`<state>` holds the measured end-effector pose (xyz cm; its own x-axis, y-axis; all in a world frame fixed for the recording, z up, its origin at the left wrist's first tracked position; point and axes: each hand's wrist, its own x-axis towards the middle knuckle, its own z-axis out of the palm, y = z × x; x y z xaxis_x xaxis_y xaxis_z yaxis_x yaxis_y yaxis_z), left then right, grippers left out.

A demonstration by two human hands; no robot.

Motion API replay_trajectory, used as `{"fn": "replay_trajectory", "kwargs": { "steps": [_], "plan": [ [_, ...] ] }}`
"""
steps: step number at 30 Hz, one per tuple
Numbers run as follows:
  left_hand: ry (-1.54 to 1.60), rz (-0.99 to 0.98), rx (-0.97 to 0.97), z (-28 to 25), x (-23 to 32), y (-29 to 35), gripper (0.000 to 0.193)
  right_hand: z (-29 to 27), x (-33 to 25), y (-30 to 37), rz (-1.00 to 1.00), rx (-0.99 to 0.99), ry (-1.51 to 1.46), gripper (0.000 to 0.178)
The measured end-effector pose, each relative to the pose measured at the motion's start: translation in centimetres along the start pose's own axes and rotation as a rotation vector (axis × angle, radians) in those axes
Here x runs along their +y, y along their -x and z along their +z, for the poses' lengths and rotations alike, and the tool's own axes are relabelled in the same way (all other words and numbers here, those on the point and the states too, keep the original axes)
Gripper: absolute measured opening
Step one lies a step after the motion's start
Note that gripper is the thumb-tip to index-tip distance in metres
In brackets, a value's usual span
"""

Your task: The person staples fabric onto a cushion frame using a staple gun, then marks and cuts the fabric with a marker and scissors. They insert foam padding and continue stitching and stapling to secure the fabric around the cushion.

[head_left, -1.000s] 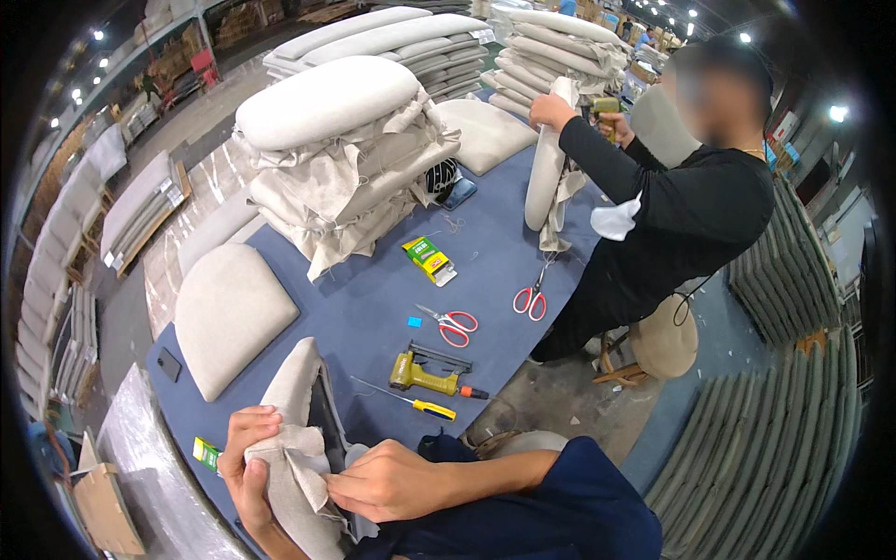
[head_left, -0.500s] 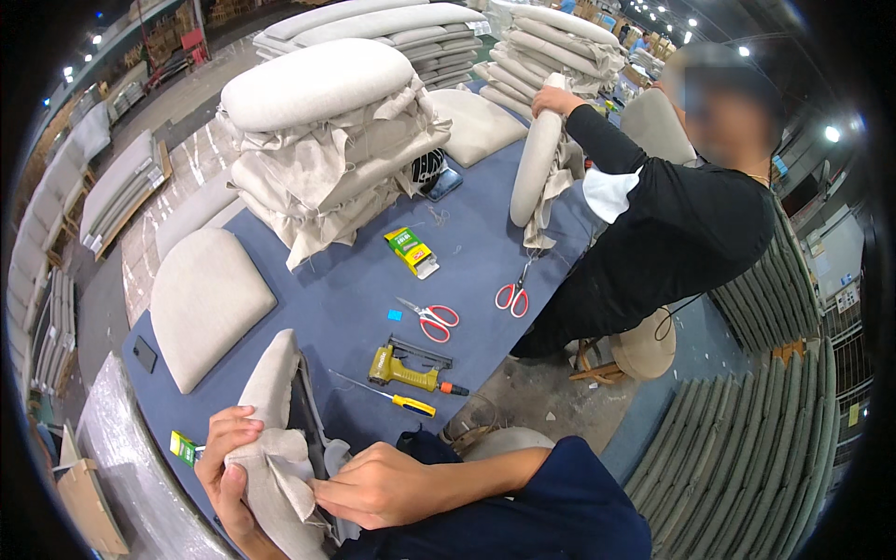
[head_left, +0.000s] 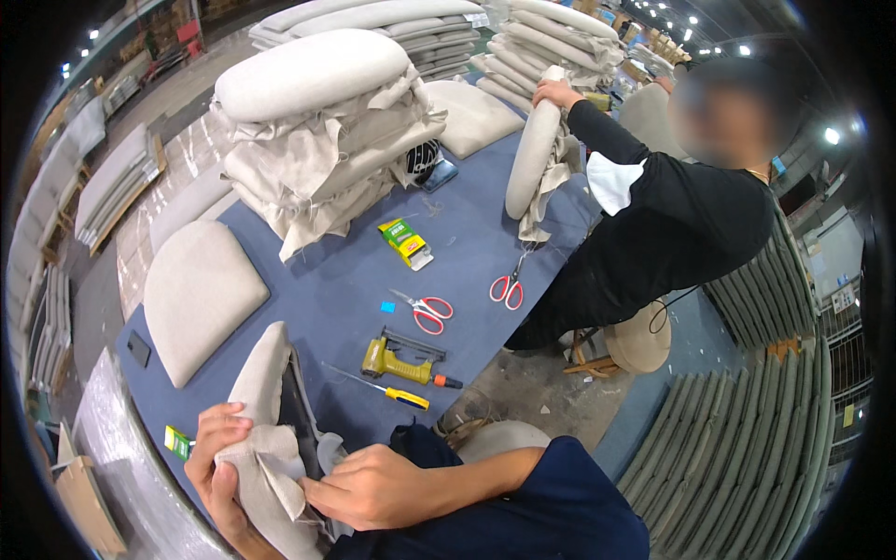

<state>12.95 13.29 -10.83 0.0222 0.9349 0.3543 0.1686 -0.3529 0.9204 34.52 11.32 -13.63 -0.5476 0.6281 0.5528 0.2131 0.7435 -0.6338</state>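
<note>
An upholstered seat cushion [head_left: 259,378] in beige fabric stands on its edge at the table's near side. My left hand [head_left: 217,462] is wrapped round its outer side, with the thumb on the cloth. On the inner side, the fingers of my right hand [head_left: 369,487] are closed together on the cushion's loose fabric edge; their tips are partly hidden by folds. Beyond my right hand lie a yellow-handled screwdriver [head_left: 407,399], an olive staple gun [head_left: 397,362] and red-handled scissors [head_left: 430,315].
A blue-covered table [head_left: 322,299] bears a finished-looking cushion [head_left: 205,299], a phone [head_left: 138,348], a green-yellow box [head_left: 405,245] and a tall cushion stack [head_left: 317,79]. Across the right side, a person in black [head_left: 672,219] holds another cushion [head_left: 536,168], near second scissors [head_left: 507,291].
The whole view has shifted slightly. Both my hands keep their hold on the cushion, with little visible movement. The other person's head has shifted a little.
</note>
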Motion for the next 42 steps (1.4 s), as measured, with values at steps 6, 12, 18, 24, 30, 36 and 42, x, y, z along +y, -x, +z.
{"fn": "replay_trajectory", "kwargs": {
  "steps": [6, 12, 18, 24, 30, 36, 42],
  "plan": [
    [0.043, 0.002, -0.006, 0.7, -0.7, -0.5, 0.052, 0.4, 0.3, 0.0, 0.019, 0.098, 0.000, 0.032],
    [0.022, -0.003, 0.041, 0.7, -0.8, -0.9, 0.054, 0.8, 0.0, -0.4, -0.004, 0.134, 0.054, 0.034],
    [0.102, 0.046, 0.024, 1.0, -1.8, -1.1, 0.054, 0.4, 0.5, -0.7, -0.017, 0.036, 0.186, 0.011],
    [0.133, 0.148, -0.187, -0.6, -2.2, -0.9, 0.041, -0.9, -0.7, 0.2, 0.043, 0.014, 0.148, 0.017],
    [0.121, 0.101, -0.157, -1.0, -2.7, -0.8, 0.043, 0.0, -0.5, -0.9, 0.045, 0.020, 0.130, 0.016],
    [0.137, 0.079, -0.143, -0.6, -2.7, -1.1, 0.043, 0.1, -0.5, -1.1, 0.075, 0.034, 0.131, 0.014],
    [0.133, 0.028, -0.128, -0.7, -2.4, -0.9, 0.043, 0.6, -0.4, -1.6, 0.056, 0.062, 0.123, 0.013]
  ]
}}
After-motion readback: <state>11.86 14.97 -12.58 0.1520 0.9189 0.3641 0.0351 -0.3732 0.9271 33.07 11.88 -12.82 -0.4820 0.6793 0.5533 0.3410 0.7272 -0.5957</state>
